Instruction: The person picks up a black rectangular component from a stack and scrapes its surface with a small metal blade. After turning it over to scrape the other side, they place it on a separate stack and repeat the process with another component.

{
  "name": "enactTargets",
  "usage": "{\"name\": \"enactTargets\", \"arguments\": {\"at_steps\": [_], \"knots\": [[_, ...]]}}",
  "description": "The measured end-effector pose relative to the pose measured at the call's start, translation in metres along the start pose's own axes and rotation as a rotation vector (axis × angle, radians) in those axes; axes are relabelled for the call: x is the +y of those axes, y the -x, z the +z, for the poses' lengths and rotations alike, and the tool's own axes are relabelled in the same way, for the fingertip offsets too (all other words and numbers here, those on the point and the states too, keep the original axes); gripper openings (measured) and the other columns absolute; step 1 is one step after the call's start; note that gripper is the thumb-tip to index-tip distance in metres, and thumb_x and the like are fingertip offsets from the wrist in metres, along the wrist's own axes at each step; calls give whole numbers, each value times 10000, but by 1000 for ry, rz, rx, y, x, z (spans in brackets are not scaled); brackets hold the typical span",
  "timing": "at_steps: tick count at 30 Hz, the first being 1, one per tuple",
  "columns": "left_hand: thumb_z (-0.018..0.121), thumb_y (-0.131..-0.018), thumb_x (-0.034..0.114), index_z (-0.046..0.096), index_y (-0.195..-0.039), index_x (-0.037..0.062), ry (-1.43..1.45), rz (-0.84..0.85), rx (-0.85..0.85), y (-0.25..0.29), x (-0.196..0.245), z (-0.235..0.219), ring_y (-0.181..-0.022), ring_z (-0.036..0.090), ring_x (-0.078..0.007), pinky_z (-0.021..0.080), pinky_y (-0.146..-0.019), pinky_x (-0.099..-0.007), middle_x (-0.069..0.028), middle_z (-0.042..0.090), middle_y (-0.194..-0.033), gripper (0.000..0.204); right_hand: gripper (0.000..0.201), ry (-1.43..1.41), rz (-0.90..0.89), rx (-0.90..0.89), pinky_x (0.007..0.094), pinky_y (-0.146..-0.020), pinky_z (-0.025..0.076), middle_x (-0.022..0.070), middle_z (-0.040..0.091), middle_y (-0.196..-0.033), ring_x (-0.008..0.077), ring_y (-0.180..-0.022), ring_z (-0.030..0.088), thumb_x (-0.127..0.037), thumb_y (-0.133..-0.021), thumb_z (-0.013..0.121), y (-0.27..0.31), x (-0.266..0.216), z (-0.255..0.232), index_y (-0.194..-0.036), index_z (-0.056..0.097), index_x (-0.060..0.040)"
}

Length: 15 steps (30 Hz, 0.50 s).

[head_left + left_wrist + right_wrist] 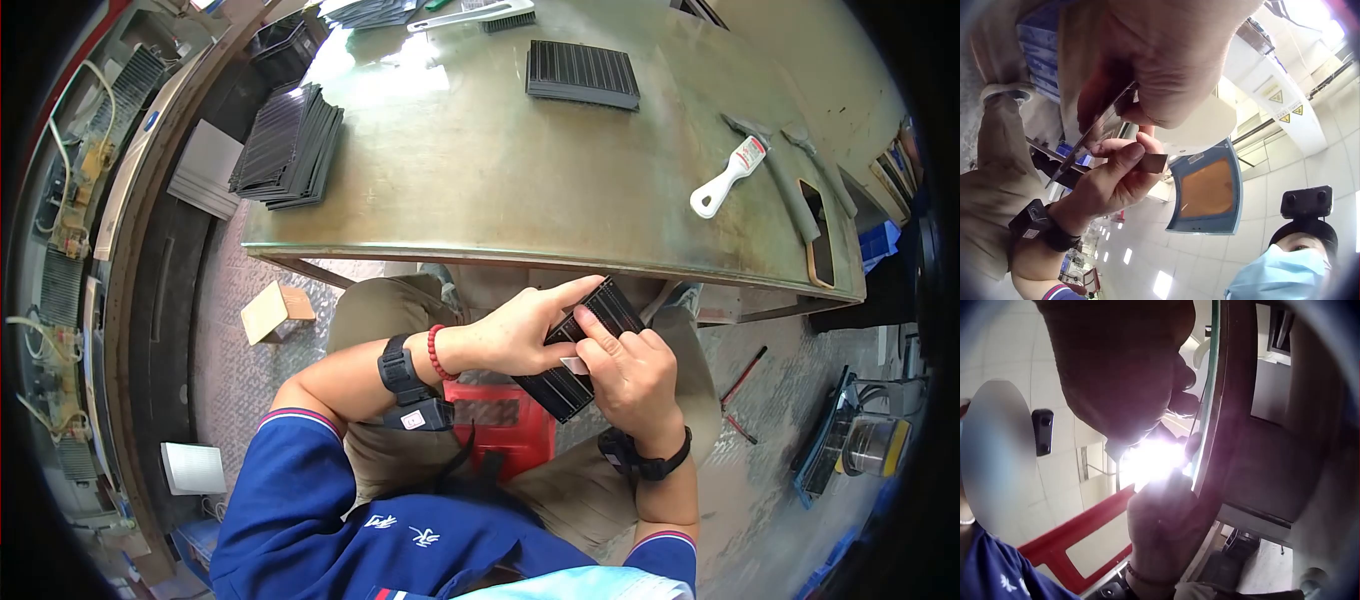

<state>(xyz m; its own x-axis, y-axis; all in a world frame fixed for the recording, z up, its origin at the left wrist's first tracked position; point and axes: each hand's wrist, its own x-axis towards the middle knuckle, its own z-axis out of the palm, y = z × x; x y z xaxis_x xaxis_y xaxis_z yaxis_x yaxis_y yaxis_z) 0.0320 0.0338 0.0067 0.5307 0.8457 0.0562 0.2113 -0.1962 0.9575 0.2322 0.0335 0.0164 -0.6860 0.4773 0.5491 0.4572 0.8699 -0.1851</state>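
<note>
Over the lap, my left hand (505, 332) grips a thin black panel with fine lines (562, 393) between thumb and fingers, the panel tilted. My right hand (632, 378) is at its face, index finger extended onto it. Between the right thumb and fingers is pinched a small flat piece (574, 366), pale in the head view. In the left wrist view the same small piece (1152, 163) looks brown-grey and rectangular, and the panel (1088, 136) shows edge-on. Glare hides much of the contact in the right wrist view.
On the metal table (450, 190) lie a tall stack of black panels (288, 148) at left and a smaller stack (582, 75) at the back. A white-handled brush (728, 178), a phone (818, 235) and tools lie at right. A red stool (505, 425) is between the legs.
</note>
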Motion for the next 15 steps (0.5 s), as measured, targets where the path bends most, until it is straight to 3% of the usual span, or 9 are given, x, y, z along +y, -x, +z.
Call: {"name": "enactTargets", "arguments": {"at_steps": [4,6,10,15], "knots": [[622,-820,-47,184,-1458,-28,102,37,24,0,7,-5,-831,624,-102,513,-709,-260,-144,667,-1002,774,144,8,-18,40,297,-527,398,101,674,-1098,157,-571,515,-174,-771,632,3,0,-4,-866,595,-73],[597,-827,-83,186,-1451,-41,345,-4,34,0,7,-7,-905,627,-115,524,-744,-253,-141,628,-1125,748,131,20,-16,27,300,-513,381,103,678,-1085,160,-542,492,-155,-762,630,5,0,-10,-853,592,-69],[590,-841,-101,190,-1446,-47,508,-21,87,-1,7,-13,-1036,601,-147,525,-813,-252,-163,525,-1288,726,127,18,25,26,305,-497,351,107,690,-1031,170,-514,481,-135,-751,639,9,3,-19,-844,590,-63],[589,-837,-90,182,-1436,-60,478,-25,111,0,6,-19,-1030,604,-168,532,-848,-279,-166,513,-1280,724,144,-48,74,67,317,-508,365,86,691,-910,190,-534,513,-108,-774,655,15,14,-27,-887,582,-57]]}}
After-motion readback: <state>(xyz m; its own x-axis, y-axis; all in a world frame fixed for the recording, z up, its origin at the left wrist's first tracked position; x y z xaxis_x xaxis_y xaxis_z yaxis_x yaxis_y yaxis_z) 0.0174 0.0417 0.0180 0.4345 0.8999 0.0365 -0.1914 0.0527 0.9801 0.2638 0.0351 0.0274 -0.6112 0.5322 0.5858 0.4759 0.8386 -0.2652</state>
